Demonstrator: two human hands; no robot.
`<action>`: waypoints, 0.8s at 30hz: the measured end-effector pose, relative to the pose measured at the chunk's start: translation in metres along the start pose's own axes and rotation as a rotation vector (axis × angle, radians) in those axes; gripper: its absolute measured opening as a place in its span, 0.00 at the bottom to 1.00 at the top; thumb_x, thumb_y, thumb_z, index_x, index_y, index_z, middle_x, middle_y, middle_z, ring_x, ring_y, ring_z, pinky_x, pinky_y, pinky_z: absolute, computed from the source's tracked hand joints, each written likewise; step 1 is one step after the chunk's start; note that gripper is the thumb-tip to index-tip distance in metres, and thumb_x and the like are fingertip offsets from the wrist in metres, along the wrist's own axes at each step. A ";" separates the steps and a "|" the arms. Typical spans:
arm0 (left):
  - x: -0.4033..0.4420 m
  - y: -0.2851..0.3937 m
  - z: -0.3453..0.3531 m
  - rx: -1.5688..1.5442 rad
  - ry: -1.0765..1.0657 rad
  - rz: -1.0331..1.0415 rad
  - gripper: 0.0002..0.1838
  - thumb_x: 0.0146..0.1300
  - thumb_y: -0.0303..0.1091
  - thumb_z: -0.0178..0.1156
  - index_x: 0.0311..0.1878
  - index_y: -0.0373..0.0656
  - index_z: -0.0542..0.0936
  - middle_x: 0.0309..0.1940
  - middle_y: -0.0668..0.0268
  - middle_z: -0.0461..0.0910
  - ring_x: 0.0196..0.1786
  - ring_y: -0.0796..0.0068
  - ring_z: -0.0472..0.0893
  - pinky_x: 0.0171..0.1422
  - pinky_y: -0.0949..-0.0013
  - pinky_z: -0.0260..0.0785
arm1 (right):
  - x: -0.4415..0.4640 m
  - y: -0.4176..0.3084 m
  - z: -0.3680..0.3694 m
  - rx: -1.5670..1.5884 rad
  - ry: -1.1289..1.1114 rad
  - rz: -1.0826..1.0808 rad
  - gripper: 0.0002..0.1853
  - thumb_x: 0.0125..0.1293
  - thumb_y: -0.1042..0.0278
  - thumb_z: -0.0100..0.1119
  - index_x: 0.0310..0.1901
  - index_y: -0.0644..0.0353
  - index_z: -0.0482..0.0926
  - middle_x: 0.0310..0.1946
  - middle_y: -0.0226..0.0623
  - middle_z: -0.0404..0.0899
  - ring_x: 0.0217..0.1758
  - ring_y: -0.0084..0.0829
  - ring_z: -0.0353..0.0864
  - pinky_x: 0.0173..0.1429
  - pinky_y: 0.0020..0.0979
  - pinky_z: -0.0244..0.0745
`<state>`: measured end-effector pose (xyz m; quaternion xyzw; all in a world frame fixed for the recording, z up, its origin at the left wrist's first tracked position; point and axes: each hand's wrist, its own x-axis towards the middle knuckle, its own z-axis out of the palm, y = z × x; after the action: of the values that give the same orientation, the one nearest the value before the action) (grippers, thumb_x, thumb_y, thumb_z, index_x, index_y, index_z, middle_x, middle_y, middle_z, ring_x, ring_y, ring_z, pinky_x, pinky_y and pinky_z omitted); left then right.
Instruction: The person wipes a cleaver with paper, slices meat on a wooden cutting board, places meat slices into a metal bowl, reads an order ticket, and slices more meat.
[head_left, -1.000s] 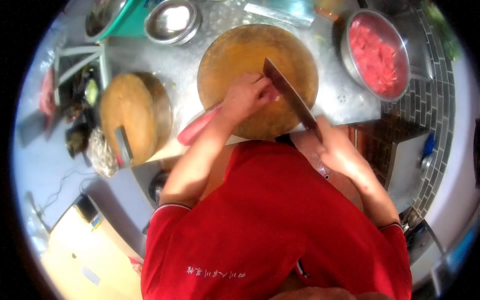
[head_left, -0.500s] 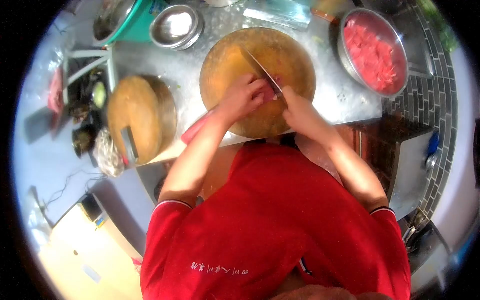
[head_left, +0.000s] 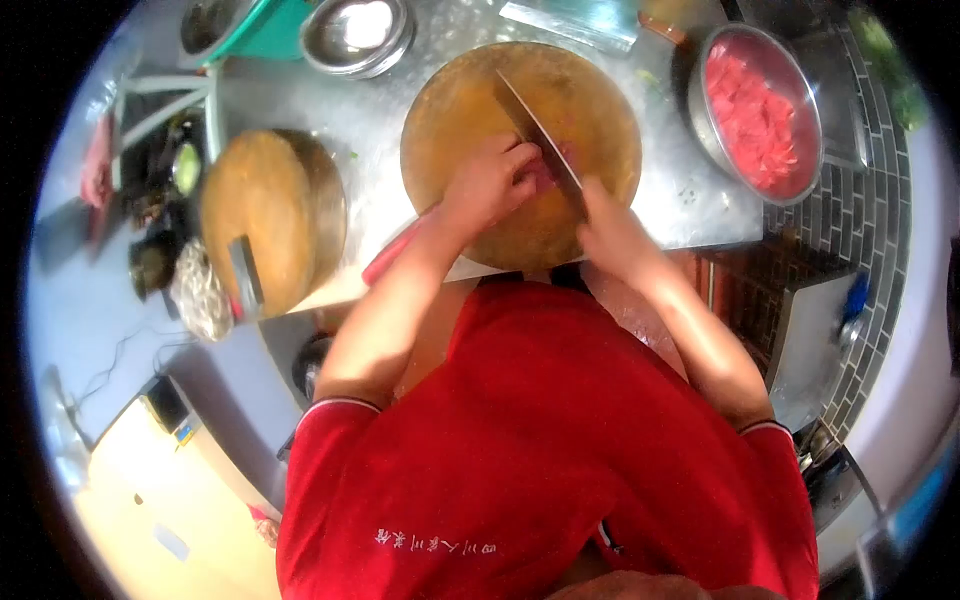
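On a round wooden chopping board (head_left: 450, 100) lies a strip of raw red meat (head_left: 543, 178). My left hand (head_left: 490, 180) presses on it with curled fingers, just left of the blade. The strip's other end shows past my left forearm, over the board's lower left edge. My right hand (head_left: 612, 232) is closed round the handle of a cleaver (head_left: 540, 132), whose blade slants up and left across the meat. The handle itself is hidden in my fingers. Small meat scraps sit right of the blade.
A steel bowl (head_left: 702, 120) of sliced red meat (head_left: 760, 115) stands at the right. Steel bowls (head_left: 355, 70) are stacked at the back left. A second thick wooden board (head_left: 260, 210), with a dark-handled tool (head_left: 244, 275) at its edge, stands left. A flat metal sheet (head_left: 575, 22) lies behind.
The view has shifted slightly. The cleaver's blade lies a little further right of my left fingers, and both hands stay at the meat.
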<state>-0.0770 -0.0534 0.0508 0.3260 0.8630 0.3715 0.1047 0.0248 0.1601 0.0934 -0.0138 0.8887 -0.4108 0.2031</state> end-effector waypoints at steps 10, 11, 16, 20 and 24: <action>0.003 -0.002 0.002 0.067 0.066 0.110 0.13 0.58 0.35 0.71 0.45 0.45 0.84 0.40 0.56 0.80 0.46 0.48 0.81 0.51 0.48 0.75 | -0.056 -0.050 -0.060 -0.033 -0.138 0.141 0.16 0.64 0.80 0.52 0.53 0.65 0.63 0.40 0.69 0.79 0.50 0.69 0.80 0.54 0.61 0.72; 0.003 -0.003 0.001 0.069 0.052 0.121 0.13 0.59 0.35 0.71 0.47 0.44 0.84 0.41 0.55 0.80 0.47 0.46 0.81 0.51 0.48 0.75 | -0.066 -0.057 -0.070 -0.032 -0.205 0.213 0.17 0.64 0.80 0.52 0.53 0.65 0.63 0.41 0.69 0.79 0.51 0.69 0.80 0.55 0.61 0.72; -0.001 0.000 0.000 0.049 0.033 0.063 0.14 0.59 0.34 0.71 0.47 0.43 0.84 0.41 0.54 0.81 0.46 0.45 0.81 0.52 0.47 0.75 | -0.018 -0.017 -0.024 -0.019 -0.072 0.081 0.18 0.65 0.79 0.54 0.55 0.66 0.62 0.38 0.69 0.79 0.49 0.70 0.80 0.52 0.60 0.72; 0.003 -0.008 0.003 0.086 0.075 0.082 0.14 0.60 0.33 0.70 0.49 0.44 0.83 0.42 0.54 0.81 0.47 0.45 0.81 0.51 0.48 0.76 | 0.035 0.006 0.001 0.006 -0.007 -0.036 0.14 0.65 0.80 0.53 0.50 0.67 0.63 0.37 0.68 0.79 0.46 0.71 0.79 0.51 0.60 0.72; -0.003 -0.005 0.004 0.074 0.065 0.103 0.14 0.61 0.32 0.69 0.50 0.44 0.83 0.44 0.54 0.81 0.46 0.45 0.82 0.51 0.49 0.77 | 0.020 -0.001 -0.005 0.037 0.002 -0.030 0.14 0.65 0.80 0.53 0.50 0.67 0.64 0.38 0.68 0.80 0.46 0.69 0.80 0.51 0.60 0.73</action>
<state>-0.0753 -0.0550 0.0443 0.3617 0.8611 0.3545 0.0453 0.0041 0.1589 0.0901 -0.0228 0.8810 -0.4299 0.1962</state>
